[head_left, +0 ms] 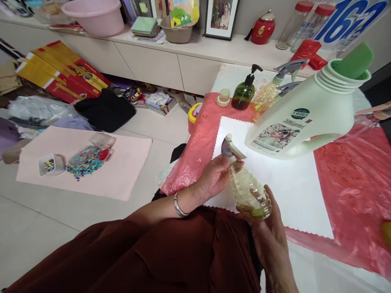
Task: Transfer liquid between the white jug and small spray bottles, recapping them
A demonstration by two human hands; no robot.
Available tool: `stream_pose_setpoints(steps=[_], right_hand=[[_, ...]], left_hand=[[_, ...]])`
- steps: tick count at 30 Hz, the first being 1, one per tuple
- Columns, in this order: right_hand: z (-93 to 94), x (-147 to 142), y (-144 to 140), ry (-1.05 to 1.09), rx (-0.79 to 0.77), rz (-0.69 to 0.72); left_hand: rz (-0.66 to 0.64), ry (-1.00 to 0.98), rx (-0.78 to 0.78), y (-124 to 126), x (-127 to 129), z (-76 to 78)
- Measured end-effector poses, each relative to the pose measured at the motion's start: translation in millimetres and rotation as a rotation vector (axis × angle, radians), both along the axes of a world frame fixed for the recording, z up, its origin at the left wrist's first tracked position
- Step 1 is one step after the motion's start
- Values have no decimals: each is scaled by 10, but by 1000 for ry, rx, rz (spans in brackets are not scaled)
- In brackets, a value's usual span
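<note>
Spray bottle [248,188], clear ribbed plastic with a grey-white trigger head, is held tilted over the near edge of the white cloth [290,191], a little yellow-green liquid pooled at its base. Left hand [215,177] is wrapped around the neck just under the trigger head, fingers curled closed on it; silver bangle [179,205] on that wrist. Right hand [270,234] cups the bottom of the bottle from below, fingers closed against the base, one fingertip showing through the plastic. Both hands hold it above the lap, dark red garment [171,252] below. White cloth lies on a pink plastic sheet [357,183] covering the table. Big pale green detergent jug [305,118] lies on its side on the cloth just beyond the bottle, not touching it, green cap end pointing up right. Behind it a dark green pump bottle [244,91], a small cream cap [224,97] beside that, and two more spray bottles [282,83] with grey triggers. On the floor left, pink mat [122,162] with coloured beads [87,160] and small clear containers
</note>
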State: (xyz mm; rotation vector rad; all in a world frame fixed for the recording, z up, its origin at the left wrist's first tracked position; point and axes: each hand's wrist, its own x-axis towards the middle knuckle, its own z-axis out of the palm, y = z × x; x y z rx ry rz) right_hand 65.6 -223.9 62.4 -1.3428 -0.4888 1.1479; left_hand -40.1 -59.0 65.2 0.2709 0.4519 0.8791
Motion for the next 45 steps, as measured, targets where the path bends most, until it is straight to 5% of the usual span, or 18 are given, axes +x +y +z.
stream_pose_setpoints(steps=[4, 11, 17, 20, 24, 30, 33, 39, 45], right_hand=[[4, -53, -28, -160, -26, -45], [-60, 33, 2, 342, -103, 123], [-8, -26, -37, -159, -26, -48], [-13, -57, -42, -330, -32, -79], [-68, -13, -28, -61, 58, -15], [-30, 9, 50, 325, -91, 110], [-30, 7, 60, 211, -113, 91], [-55, -8, 4, -360, 8, -48], [-225, 119, -52, -288, 51, 10]], left_hand=[[-23, -5, -32, 12, -29, 3], [-73, -23, 1, -2, -35, 80], [59, -10, -6, 22, -3, 29], [17, -3, 20, 32, -22, 23], [-53, -7, 42, 32, -48, 60], [-69, -27, 41, 29, -39, 82], [-31, -7, 47, 40, -38, 62], [30, -6, 78, 60, -51, 53], [-11, 5, 58, 65, -42, 55]])
